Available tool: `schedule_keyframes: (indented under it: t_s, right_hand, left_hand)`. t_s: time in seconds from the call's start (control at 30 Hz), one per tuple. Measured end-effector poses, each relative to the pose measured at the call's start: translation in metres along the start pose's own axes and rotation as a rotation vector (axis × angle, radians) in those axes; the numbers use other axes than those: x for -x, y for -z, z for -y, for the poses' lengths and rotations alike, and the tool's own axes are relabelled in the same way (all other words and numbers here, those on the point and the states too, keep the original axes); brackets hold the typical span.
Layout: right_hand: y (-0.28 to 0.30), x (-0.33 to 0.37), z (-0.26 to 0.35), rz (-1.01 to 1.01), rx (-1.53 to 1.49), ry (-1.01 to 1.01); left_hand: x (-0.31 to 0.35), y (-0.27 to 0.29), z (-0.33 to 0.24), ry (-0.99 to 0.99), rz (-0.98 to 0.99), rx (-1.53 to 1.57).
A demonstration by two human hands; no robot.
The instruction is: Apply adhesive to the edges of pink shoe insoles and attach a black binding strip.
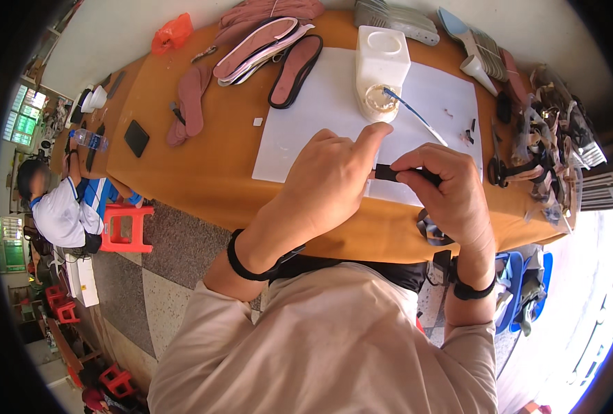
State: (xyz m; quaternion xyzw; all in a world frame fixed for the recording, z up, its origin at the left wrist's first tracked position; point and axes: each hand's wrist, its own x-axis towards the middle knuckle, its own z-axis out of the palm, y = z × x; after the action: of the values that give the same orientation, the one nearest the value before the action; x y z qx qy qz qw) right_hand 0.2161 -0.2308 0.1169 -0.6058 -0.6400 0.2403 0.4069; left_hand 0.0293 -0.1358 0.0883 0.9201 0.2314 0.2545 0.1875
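Observation:
A short black strap (387, 172) is stretched between my two hands above the white sheet (299, 131). My right hand (451, 185) pinches it between thumb and fingers. My left hand (334, 169) is closed at the strap's other end, its fingertips mostly hidden behind the hand. Just beyond my hands is a white plastic container (382, 52) with a crusted round mouth. A blue and white brush (415, 116) rests in that mouth, its handle slanting toward the right. A black-edged pink insole (296, 71) lies at the sheet's upper left.
Pink insoles (195, 100) and a phone (137, 139) lie to the left. Scissors (496, 169) and bagged straps (551, 138) crowd the right side, grey soles (396, 23) the back. Another person (65, 210) sits far left near a red stool (127, 228).

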Motion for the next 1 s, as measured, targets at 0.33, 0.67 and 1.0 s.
schedule_keyframes:
  t_s: [0.33, 0.67, 1.0]
  right_hand:
    - [0.0000, 0.0009, 0.0001, -0.006, 0.046, -0.009]
    - [-0.0009, 0.0021, -0.0038, -0.003, 0.067, 0.023]
    - [-0.0021, 0.0041, -0.0012, -0.016, 0.151, 0.029]
  left_hand:
    - [-0.0011, -0.0004, -0.0014, -0.009, 0.016, -0.014]
    - [-0.0006, -0.0019, -0.0034, -0.018, 0.016, -0.025]
    - [-0.0003, -0.0024, -0.0045, -0.033, 0.008, -0.033]
